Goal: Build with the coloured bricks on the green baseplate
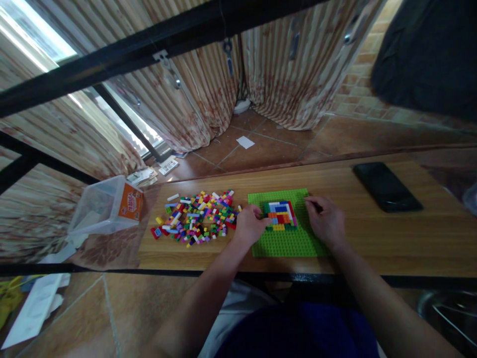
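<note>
left hand [249,226]: at multicoloured plastic-brick build [282,218] | right hand [328,221]: by green studded plastic baseplate [279,246] edge | both grips: can't tell

A person's left hand [250,226] partly covers the left side of a brick build [283,217], and whether its fingertips pinch a piece is too small to tell. The right hand [328,221] hides part of the right edge of a green baseplate [276,248], its curled fingertips indistinct. Many loose bricks [219,211] blur together, while lettering on an orange label [130,203] is illegible. A dark shape [428,54], upper right, and a yellow item [8,301], lower left, are cut off.
</note>
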A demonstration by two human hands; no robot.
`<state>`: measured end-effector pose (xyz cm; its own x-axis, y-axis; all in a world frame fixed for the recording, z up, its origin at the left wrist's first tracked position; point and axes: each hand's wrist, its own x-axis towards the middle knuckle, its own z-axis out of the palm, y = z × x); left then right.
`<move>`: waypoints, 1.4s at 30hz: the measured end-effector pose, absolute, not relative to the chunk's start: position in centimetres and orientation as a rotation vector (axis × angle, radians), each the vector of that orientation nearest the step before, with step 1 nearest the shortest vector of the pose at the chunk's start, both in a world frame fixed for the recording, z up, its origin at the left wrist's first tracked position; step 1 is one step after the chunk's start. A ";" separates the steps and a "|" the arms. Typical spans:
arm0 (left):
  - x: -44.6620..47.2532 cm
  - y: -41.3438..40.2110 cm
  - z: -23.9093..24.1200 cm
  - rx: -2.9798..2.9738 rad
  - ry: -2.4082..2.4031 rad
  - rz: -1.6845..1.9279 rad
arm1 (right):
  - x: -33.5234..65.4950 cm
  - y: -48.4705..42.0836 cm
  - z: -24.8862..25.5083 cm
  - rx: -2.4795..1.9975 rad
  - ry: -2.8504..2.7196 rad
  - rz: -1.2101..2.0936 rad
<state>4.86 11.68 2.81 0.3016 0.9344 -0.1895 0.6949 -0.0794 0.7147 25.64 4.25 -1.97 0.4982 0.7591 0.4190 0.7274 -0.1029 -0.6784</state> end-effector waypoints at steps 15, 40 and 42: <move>4.8 10.7 2.6 1.731 1.441 0.502 | 26.7 4.2 -3.2 -1.940 -1.284 0.017; -10.5 12.7 3.5 2.027 1.892 0.852 | 26.7 3.5 -2.6 -1.992 -1.257 0.114; -9.8 13.6 3.8 2.123 1.883 0.825 | 26.7 3.5 -2.7 -1.991 -1.261 0.103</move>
<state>-9.79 13.65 3.76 0.0404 0.9591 0.2802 0.8560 -0.1779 0.4854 26.70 3.51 -2.70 0.5087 0.8016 0.3142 0.7402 -0.2208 -0.6351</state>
